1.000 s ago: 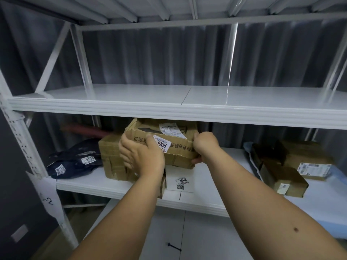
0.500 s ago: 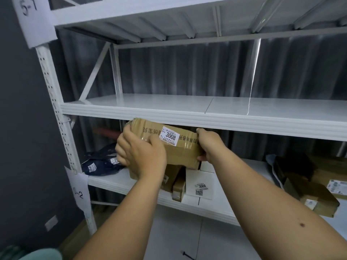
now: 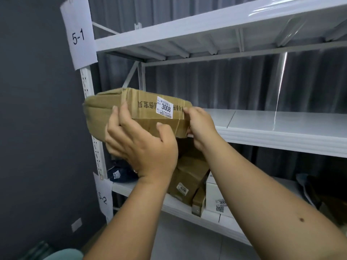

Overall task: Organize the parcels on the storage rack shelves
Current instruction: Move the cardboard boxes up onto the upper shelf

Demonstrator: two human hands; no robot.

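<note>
white sticker [image 3: 164, 107] on brown cardboard box [image 3: 120, 111]: "3008", large black digits; small print around it unreadable. box side also has black printed characters, upside down, not legible. paper sign [image 3: 78, 34] on rack post [image 3: 88, 85]: "5-1". lower paper sign [image 3: 103, 197]: "5-2". white box [image 3: 214, 194] label shows "300", rest hidden.

2 bare forearms reach up from the bottom of the view, with no sleeve, watch, bracelet or ring on either. The left hand [image 3: 142, 145] is broad, with short, plain nails on its thumb and fingers. The right hand [image 3: 201, 126] shows mostly its back and wrist. The right forearm carries 1 small dark mole on its outer side, near the elbow end. Neither hand wears a glove.
</note>
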